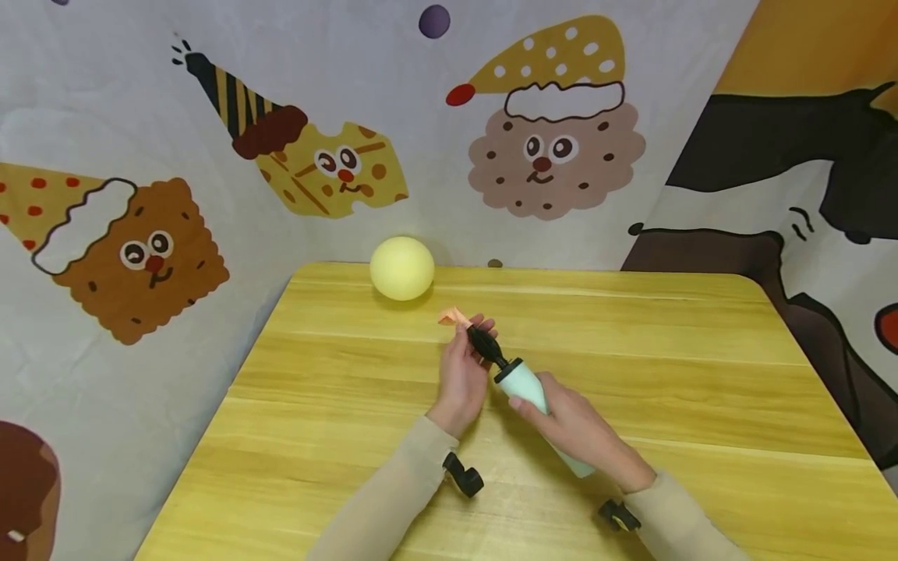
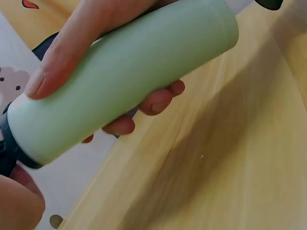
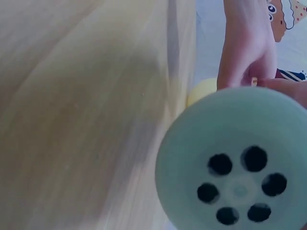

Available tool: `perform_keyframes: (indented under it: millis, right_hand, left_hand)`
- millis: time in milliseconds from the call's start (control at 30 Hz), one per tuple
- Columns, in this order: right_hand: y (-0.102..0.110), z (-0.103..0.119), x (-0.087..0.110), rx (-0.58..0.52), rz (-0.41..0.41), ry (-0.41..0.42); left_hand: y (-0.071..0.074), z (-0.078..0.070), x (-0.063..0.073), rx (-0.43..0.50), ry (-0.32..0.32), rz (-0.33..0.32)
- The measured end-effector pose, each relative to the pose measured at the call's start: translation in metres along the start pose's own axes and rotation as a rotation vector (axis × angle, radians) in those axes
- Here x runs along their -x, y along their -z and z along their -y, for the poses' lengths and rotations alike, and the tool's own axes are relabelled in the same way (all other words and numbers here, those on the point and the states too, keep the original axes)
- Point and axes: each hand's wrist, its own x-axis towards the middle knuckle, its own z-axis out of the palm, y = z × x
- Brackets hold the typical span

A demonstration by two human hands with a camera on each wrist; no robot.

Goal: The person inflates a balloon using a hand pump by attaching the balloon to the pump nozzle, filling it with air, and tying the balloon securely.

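A mint-green hand balloon pump [image 1: 522,384] with a black nozzle end slants above the table. My right hand [image 1: 578,421] grips its green body, the thumb along one side and the fingers curled beneath, as the left wrist view shows. A limp orange balloon [image 1: 452,316] sits at the nozzle tip. There my left hand [image 1: 463,378] holds the balloon's neck against the nozzle, its fingers behind the black part. The right wrist view faces the pump's round end [image 3: 240,189], which has several dark holes and hides part of the left hand [image 3: 247,45].
An inflated yellow balloon [image 1: 402,269] rests near the far edge of the wooden table [image 1: 337,436], left of the pump. A cloth backdrop [image 1: 435,171] with cartoon food figures hangs behind. Black wrist devices [image 1: 463,475] are worn at both sleeves.
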Motion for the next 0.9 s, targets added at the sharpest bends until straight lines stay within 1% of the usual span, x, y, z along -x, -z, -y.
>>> perform_keyframes:
  millis: [133,200,300,367,433,533,600,667,767,833,900]
  right_hand:
    - [0.001,0.000,-0.003,-0.022,0.000,-0.002]
    - [0.001,0.001,-0.004,-0.037,0.007,-0.015]
    - [0.001,0.004,-0.005,-0.061,0.022,-0.035]
    - [0.001,0.006,-0.006,-0.076,0.028,-0.043]
    - [0.001,0.008,-0.007,-0.086,0.035,-0.045]
    - [0.001,0.010,-0.009,-0.117,0.059,-0.048]
    - [0.000,0.011,-0.010,-0.142,0.076,-0.057]
    - [0.000,0.011,-0.010,-0.167,0.092,-0.070]
    - [0.001,0.011,-0.010,-0.181,0.099,-0.084]
    - [0.001,0.011,-0.011,-0.185,0.103,-0.091]
    - [0.002,0.011,-0.010,-0.191,0.105,-0.093]
  left_hand:
    - [0.003,-0.008,-0.005,0.107,0.059,0.035]
    - [0.003,-0.012,-0.007,0.144,0.071,0.072]
    - [0.003,-0.016,-0.011,0.153,0.071,0.133]
    - [0.001,-0.017,-0.012,0.156,0.065,0.157]
    - [-0.001,-0.017,-0.012,0.163,0.057,0.157]
    - [-0.003,-0.015,-0.012,0.187,0.057,0.114]
    - [-0.004,-0.015,-0.011,0.206,0.066,0.107]
    - [-0.004,-0.016,-0.009,0.224,0.074,0.124]
    - [-0.003,-0.016,-0.007,0.247,0.075,0.166]
    - [-0.003,-0.016,-0.007,0.235,0.060,0.164]
    - [-0.004,-0.014,-0.008,0.193,0.029,0.134]
